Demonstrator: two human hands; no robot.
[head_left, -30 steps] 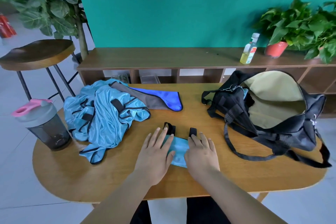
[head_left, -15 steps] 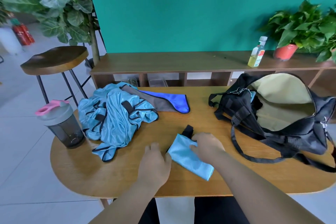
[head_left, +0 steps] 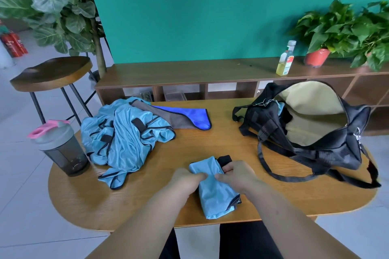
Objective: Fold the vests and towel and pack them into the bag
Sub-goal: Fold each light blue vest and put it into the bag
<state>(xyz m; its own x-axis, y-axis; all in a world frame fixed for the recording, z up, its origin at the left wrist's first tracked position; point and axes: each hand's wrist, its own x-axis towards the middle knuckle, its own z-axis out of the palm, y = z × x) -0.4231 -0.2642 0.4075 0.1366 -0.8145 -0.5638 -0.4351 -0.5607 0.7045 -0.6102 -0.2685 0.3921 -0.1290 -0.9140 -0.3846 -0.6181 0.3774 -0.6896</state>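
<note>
Folded vest (head_left: pixel 214 193) front and centre, a tight light-blue bundle at the near edge of the bench (head_left: pixel 229 132), right in front of the person. Both hands are on its far half. The left hand (head_left: pixel 186 178) has fingers curled in, pinching the left edge. The right hand (head_left: pixel 236 174) grips the right edge, just where the black strap (head_left: pixel 224 159) pokes out. Neither is open; both have cloth in them.

The bundle's long axis runs away from the person, its far end tilted a little left and its near end hanging towards the bench edge. The bag (head_left: pixel 311 130) sits to the right and further back, mouth gaping with pale lining on show. So the carry looks like a swing rightwards, and the right hand is the nearer one for it.

Counting up: one folded vest in hand and one crumpled pile of vests (head_left: pixel 126 141) to the left. How many are in that heap, I can't tell. One towel (head_left: pixel 185 115), blue and grey, lies behind the pile. One bag. Further out, one shaker bottle (head_left: pixel 61 149) stands at the left end, with one stool (head_left: pixel 50 73) beyond.
</note>
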